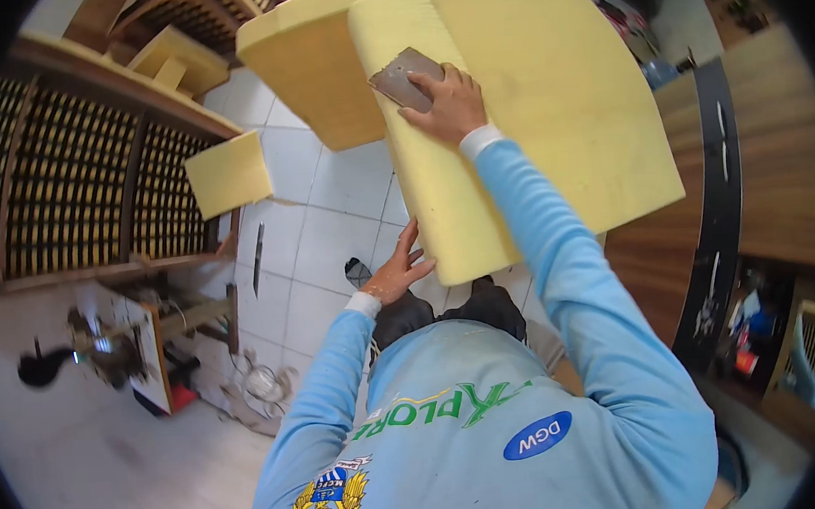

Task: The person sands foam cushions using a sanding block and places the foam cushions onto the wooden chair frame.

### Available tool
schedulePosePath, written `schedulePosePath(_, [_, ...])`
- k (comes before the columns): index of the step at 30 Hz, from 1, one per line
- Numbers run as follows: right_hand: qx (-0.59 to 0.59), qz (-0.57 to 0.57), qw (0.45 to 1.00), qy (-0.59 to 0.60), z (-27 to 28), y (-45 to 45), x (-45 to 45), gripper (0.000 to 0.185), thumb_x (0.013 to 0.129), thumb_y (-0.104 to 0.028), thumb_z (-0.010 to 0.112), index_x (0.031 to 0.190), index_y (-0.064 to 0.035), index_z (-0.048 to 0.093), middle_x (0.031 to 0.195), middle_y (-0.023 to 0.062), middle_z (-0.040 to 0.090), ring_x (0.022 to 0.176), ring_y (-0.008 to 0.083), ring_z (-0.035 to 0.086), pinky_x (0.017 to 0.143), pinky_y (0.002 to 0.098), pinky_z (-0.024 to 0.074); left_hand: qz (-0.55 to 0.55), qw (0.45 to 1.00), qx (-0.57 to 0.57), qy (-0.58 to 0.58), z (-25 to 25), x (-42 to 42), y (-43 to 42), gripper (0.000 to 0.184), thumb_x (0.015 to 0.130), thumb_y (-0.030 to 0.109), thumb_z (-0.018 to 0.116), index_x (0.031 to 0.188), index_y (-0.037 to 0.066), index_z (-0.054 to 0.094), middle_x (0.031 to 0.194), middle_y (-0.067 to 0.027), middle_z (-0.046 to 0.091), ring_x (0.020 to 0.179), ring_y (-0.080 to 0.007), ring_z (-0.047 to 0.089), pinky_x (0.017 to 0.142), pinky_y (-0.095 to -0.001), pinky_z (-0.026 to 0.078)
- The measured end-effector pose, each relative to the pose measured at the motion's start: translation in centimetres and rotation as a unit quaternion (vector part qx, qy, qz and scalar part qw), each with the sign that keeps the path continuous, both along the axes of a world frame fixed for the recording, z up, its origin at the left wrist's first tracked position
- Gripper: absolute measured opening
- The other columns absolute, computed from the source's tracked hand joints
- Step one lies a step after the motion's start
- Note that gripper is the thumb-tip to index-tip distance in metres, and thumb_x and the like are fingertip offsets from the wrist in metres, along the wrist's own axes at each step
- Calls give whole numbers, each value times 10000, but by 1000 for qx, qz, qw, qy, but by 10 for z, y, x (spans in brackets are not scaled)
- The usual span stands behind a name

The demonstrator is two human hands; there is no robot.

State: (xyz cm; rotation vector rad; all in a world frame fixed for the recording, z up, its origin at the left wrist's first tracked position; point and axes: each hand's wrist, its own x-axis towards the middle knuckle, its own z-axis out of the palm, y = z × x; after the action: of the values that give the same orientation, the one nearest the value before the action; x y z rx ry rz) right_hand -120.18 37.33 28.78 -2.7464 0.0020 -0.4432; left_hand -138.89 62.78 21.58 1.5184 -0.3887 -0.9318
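A large yellow foam block (568,98) with a rounded, padded edge roll (450,184) lies in front of me. On top of the roll, my right hand (453,105) grips a flat grey-brown rectangular piece (409,77) that looks like sandpaper, its face pressed to the foam. One corner of the piece is ragged. My left hand (399,272) is at the near left side of the roll, its fingers spread and the fingertips close to or touching the foam; I cannot tell which.
Left stands a wooden frame with woven black webbing (76,175). A small foam piece (229,175) lies against it, and a long knife-like blade (258,259) is on the tiled floor. A sewing machine (99,346) is at lower left. Wooden furniture (771,130) stands right.
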Motion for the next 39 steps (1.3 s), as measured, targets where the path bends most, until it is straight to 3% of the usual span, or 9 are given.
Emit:
schedulePosePath(3, [39,-31,999,18,5,17,-58,643,818,-493,832,1423,-305,722,1493,277,542,1329,471,556,1131,542,442,-86,975,204,30,-26,49,92,964,1029,644,633,1719,67,287,1765,-239,291,1627,-386,307,1323,-467,281])
schedulePosePath(8, [18,-46,992,119,68,29,-274,749,700,-336,921,1419,-252,727,1548,284,512,1376,491,535,1155,539,431,31,918,394,-29,-86,142,338,930,981,582,733,1648,19,413,1656,-269,472,1512,-412,494,1258,-455,393])
schedulePosePath(10, [23,-93,978,187,101,38,-318,755,698,-312,925,1422,-246,723,1547,277,517,1384,477,537,1150,543,438,35,834,499,-232,-70,211,387,726,1016,469,729,1568,41,534,1434,-260,680,1287,-372,690,1114,-450,523])
schedulePosePath(14, [56,-270,959,59,98,69,-245,752,723,-291,917,1441,-222,702,1551,268,520,1395,453,538,1172,536,435,99,897,284,-323,-2,377,276,392,1061,233,673,1411,58,666,943,-172,798,821,-286,774,797,-446,594])
schedulePosePath(18, [20,-238,967,85,49,106,-123,745,749,-426,898,1449,-275,692,1576,265,497,1424,452,500,1192,538,412,-126,856,183,-467,97,436,72,472,1023,227,720,1475,121,631,1164,-148,782,1110,-327,734,964,-436,564])
schedulePosePath(22, [-43,-310,943,117,70,100,-221,731,756,-451,871,1440,-256,700,1502,241,583,1381,460,558,1115,571,471,-181,707,84,-678,98,551,29,632,994,240,750,1567,89,530,1518,-190,606,1443,-417,513,1200,-495,422])
schedulePosePath(26, [-61,-802,594,-22,74,100,-336,761,816,-532,871,1448,-150,687,1385,280,620,1301,464,595,1025,606,515,-139,743,162,-634,80,665,55,781,1042,348,722,1653,2,381,1675,-291,411,1582,-475,342,1280,-525,337])
schedulePosePath(34, [-50,-796,603,-15,39,175,-108,801,791,-528,905,1481,-193,673,1428,314,555,1327,525,525,1068,601,468,-304,706,61,-637,66,665,-114,788,1042,440,680,1695,134,363,1757,-251,291,1623,-463,262,1301,-605,251])
schedulePosePath(39, [-35,-955,287,72,23,221,-52,801,815,-691,781,1474,-248,682,1423,347,538,1299,561,519,1075,630,441,-349,660,76,-661,61,662,-129,784,1052,517,563,1724,192,322,1783,-237,237,1641,-504,172,1289,-670,210])
